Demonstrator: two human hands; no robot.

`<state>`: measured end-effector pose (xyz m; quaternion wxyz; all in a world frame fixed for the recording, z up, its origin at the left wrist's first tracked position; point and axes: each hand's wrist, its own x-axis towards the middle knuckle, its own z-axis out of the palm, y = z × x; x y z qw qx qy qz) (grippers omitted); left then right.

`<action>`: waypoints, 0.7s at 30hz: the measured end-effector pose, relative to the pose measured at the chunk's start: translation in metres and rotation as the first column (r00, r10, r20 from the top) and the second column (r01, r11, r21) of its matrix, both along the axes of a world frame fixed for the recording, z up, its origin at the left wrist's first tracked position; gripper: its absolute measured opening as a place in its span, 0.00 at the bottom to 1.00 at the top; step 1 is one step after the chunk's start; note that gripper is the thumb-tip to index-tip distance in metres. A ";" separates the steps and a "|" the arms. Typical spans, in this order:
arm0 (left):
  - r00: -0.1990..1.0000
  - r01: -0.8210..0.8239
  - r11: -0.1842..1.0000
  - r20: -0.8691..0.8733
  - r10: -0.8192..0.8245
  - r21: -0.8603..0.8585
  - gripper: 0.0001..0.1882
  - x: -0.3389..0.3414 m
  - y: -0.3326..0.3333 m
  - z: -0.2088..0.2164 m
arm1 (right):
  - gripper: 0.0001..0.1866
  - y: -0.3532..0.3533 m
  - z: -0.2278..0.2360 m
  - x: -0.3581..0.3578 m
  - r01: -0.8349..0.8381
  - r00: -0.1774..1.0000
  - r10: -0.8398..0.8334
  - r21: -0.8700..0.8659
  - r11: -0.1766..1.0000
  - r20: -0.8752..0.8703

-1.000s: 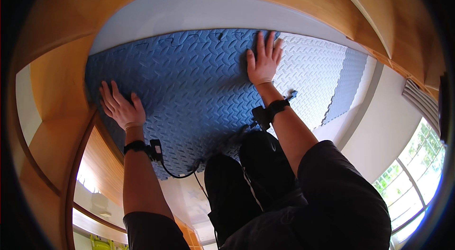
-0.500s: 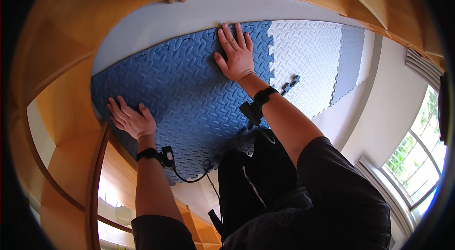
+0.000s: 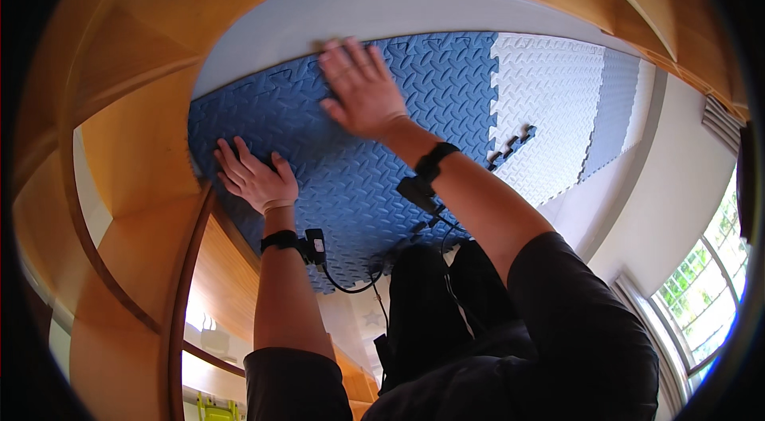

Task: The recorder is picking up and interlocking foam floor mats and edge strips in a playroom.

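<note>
A blue foam floor mat with a raised tread pattern lies in front of me, its far edge alongside a grey strip of floor. My left hand rests flat on the mat near its left end, fingers spread. Farther right, my right hand is at the far edge of the mat, open and slightly blurred, its fingertips reaching the grey strip. Neither hand holds anything. To the right a white foam mat joins the blue one along a toothed seam, and a dark toothed edging strip lies on the white mat.
Wooden shelving curves along the left, and more wood runs across the top. A grey-blue mat continues beyond the white one. At right are a wall and a barred window. Cables hang from dark wristbands on my wrists.
My right hand has slid left along the mat's far edge, away from the white seam. The left hand stays flat near the left end. The whole view has shifted a little.
</note>
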<state>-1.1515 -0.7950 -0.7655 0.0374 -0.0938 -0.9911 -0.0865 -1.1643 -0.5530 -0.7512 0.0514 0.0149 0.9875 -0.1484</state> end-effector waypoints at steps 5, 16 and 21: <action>1.000 -0.001 1.000 0.005 0.001 -0.014 0.35 0.000 0.002 0.000 | 0.37 -0.006 0.004 -0.008 -0.158 0.987 0.157 -0.037 0.987 -0.024; 0.997 -0.059 0.996 0.048 0.062 -0.062 0.35 0.015 0.006 0.001 | 0.30 -0.008 0.003 0.000 -0.156 0.986 0.153 -0.031 0.987 -0.067; 0.972 -0.176 0.983 0.150 0.181 -0.045 0.37 0.102 0.033 0.001 | 0.31 -0.006 0.004 -0.001 -0.170 0.980 0.166 -0.033 0.985 -0.106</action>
